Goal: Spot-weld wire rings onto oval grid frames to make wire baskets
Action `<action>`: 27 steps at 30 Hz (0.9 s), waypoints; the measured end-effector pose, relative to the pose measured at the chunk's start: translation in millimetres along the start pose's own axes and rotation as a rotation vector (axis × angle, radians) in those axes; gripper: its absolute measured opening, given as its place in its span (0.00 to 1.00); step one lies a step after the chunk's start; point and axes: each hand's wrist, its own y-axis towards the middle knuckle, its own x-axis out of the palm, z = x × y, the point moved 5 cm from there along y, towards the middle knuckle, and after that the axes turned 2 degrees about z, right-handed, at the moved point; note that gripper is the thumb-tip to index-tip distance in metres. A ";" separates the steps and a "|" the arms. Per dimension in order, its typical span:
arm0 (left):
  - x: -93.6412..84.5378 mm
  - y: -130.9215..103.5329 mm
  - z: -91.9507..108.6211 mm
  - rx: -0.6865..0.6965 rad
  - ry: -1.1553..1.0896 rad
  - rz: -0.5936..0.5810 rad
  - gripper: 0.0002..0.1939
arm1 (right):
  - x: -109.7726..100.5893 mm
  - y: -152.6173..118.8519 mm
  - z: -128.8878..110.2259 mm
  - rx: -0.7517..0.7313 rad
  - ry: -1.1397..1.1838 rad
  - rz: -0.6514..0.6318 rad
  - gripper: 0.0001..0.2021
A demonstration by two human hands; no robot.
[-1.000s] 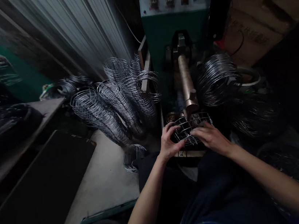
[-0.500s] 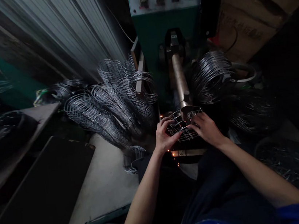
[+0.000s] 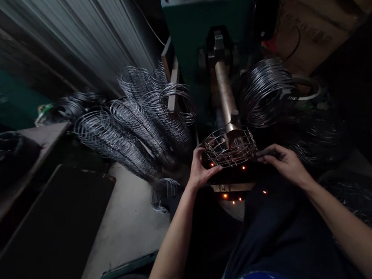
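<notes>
A: Far left, quick?
B: Bench (image 3: 48, 135), edge slanting down-left. Bare floor (image 3: 129, 206) opens past it, then leaning stacks of wire-mesh cylinders (image 3: 117, 141).

A: Left hand (image 3: 197, 171)?
B: Reaching forward, thumb low, fingers curled up; clamped on the left side of the wire-mesh basket (image 3: 216, 160).

A: Basket's where?
B: Between the 2 hands, tilted, at the lower end of the round spot-welder arm (image 3: 225, 91). Orange sparks (image 3: 225, 196) below, over a dark gap.

A: Right hand (image 3: 285, 164)?
B: Forearm angled in, fingertips just beside the basket's right rim, thumb and index close together. Can't tell if they pinch or touch anything. Some dark room between it and the wire coil (image 3: 267, 94) beyond.
</notes>
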 end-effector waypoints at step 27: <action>16.3 -35.3 64.4 0.307 0.266 -0.107 0.29 | 74.7 -32.7 -44.1 -0.527 -0.551 -0.241 0.08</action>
